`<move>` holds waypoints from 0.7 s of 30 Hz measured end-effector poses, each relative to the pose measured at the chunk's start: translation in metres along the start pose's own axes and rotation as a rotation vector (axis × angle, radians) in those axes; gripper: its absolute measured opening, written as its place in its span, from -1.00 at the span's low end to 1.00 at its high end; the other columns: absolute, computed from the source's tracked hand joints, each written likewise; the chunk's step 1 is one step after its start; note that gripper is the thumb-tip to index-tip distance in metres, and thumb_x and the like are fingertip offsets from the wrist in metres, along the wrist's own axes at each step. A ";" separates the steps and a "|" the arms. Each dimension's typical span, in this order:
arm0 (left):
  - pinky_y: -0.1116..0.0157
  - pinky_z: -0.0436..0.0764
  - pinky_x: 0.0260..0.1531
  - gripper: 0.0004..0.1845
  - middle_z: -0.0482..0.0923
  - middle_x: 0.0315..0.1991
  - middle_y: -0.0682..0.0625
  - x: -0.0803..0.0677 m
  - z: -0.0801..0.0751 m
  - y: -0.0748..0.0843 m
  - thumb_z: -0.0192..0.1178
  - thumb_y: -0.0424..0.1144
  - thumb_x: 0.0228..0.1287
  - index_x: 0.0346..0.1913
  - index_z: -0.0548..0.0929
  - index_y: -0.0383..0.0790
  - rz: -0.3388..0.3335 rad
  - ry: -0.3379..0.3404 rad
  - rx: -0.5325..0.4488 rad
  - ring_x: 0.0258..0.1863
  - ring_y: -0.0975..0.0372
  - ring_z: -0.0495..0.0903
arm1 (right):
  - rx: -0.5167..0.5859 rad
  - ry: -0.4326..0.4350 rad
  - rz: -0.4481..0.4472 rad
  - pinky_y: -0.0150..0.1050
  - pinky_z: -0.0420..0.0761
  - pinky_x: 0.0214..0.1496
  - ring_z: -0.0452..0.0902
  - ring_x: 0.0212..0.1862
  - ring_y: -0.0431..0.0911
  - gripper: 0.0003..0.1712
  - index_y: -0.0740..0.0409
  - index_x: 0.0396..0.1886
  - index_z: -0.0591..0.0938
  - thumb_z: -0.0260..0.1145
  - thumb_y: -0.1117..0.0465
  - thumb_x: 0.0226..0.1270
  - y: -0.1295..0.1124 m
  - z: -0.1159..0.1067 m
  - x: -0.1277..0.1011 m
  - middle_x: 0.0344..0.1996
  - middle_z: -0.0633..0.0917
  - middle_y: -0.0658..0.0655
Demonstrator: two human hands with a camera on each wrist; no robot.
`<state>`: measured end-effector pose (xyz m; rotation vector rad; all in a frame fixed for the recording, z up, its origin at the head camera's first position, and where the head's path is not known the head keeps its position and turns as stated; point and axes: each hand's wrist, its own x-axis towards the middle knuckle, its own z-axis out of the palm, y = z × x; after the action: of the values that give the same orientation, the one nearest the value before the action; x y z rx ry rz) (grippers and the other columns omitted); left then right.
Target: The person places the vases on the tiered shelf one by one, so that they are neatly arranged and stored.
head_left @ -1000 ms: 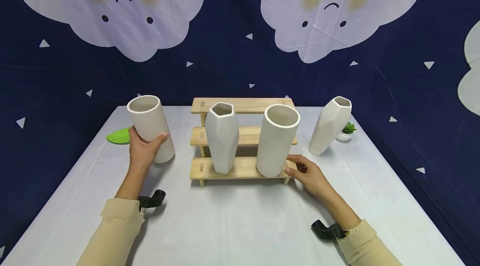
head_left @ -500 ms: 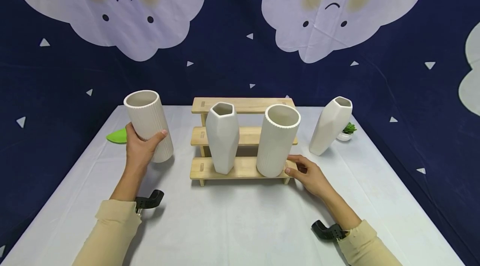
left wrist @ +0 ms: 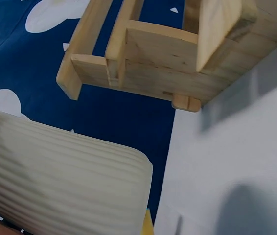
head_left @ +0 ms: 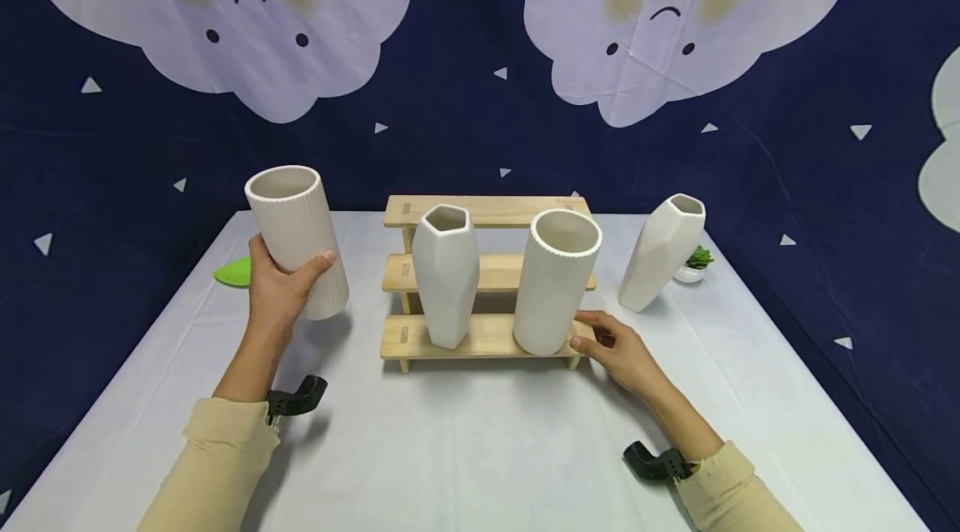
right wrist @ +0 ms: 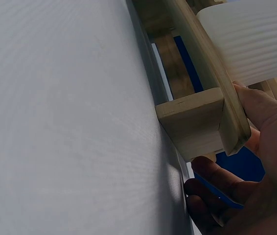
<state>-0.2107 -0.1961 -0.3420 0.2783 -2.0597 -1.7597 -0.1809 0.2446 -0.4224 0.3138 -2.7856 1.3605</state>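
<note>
In the head view my left hand (head_left: 281, 286) grips a white ribbed vase (head_left: 300, 232), thumb across its front. The vase is tilted and held up off the table, its shadow below. My right hand (head_left: 618, 353) holds the right end of the lowest step of a three-tier wooden shelf (head_left: 487, 338); in the right wrist view the thumb (right wrist: 261, 105) lies at the board's upper face and fingers curl below. On that step stand a white faceted vase (head_left: 446, 282) at left and another ribbed vase (head_left: 555, 286) at right. The left wrist view shows the held vase's ribbed side (left wrist: 70, 176).
Right of the shelf, a second faceted vase (head_left: 660, 253) stands on the white-covered table (head_left: 480, 449). Behind it is a small potted plant (head_left: 696, 261). A green leaf-shaped item (head_left: 232, 272) lies beyond my left hand. A dark blue cloud-print cloth (head_left: 465, 98) hangs behind.
My left hand has raised the ribbed vase and shifted slightly left. My right hand, the shelf and the vases on it have stayed where they were.
</note>
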 end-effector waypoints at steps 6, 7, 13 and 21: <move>0.02 0.29 0.22 -0.14 0.31 0.18 0.02 -0.001 0.000 0.012 0.39 -0.17 0.00 0.33 0.13 0.04 0.006 -0.017 0.032 0.18 0.15 0.35 | -0.006 -0.003 -0.004 0.00 0.48 0.12 0.53 0.09 0.08 -0.47 0.05 0.19 0.50 0.31 0.02 0.25 0.013 0.001 0.004 0.07 0.62 0.21; 0.02 0.29 0.23 -0.14 0.30 0.20 0.01 -0.001 -0.001 0.014 0.39 -0.16 0.01 0.33 0.12 0.05 0.007 -0.020 0.035 0.18 0.14 0.35 | -0.006 -0.001 -0.006 0.00 0.48 0.13 0.52 0.09 0.09 -0.47 0.04 0.19 0.51 0.31 0.01 0.25 0.014 0.000 0.004 0.08 0.61 0.21; -0.02 0.29 0.24 -0.13 0.27 0.28 -0.07 -0.001 0.000 0.025 0.38 -0.14 0.02 0.35 0.11 0.07 0.037 -0.032 0.049 0.22 0.11 0.34 | -0.014 0.006 -0.007 0.05 0.46 0.16 0.50 0.13 0.12 -0.47 0.03 0.19 0.51 0.31 -0.01 0.24 0.015 0.000 0.005 0.14 0.57 0.21; -0.05 0.30 0.22 -0.15 0.29 0.25 -0.01 0.002 0.002 0.037 0.39 -0.17 0.00 0.33 0.13 0.10 0.087 -0.045 0.027 0.20 0.13 0.35 | 0.004 0.001 -0.010 0.07 0.46 0.16 0.50 0.13 0.14 -0.49 0.10 0.20 0.50 0.31 0.11 0.26 0.008 0.000 0.002 0.14 0.57 0.26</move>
<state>-0.2088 -0.1886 -0.3058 0.1559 -2.0959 -1.7019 -0.1840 0.2488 -0.4282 0.3262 -2.7775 1.3636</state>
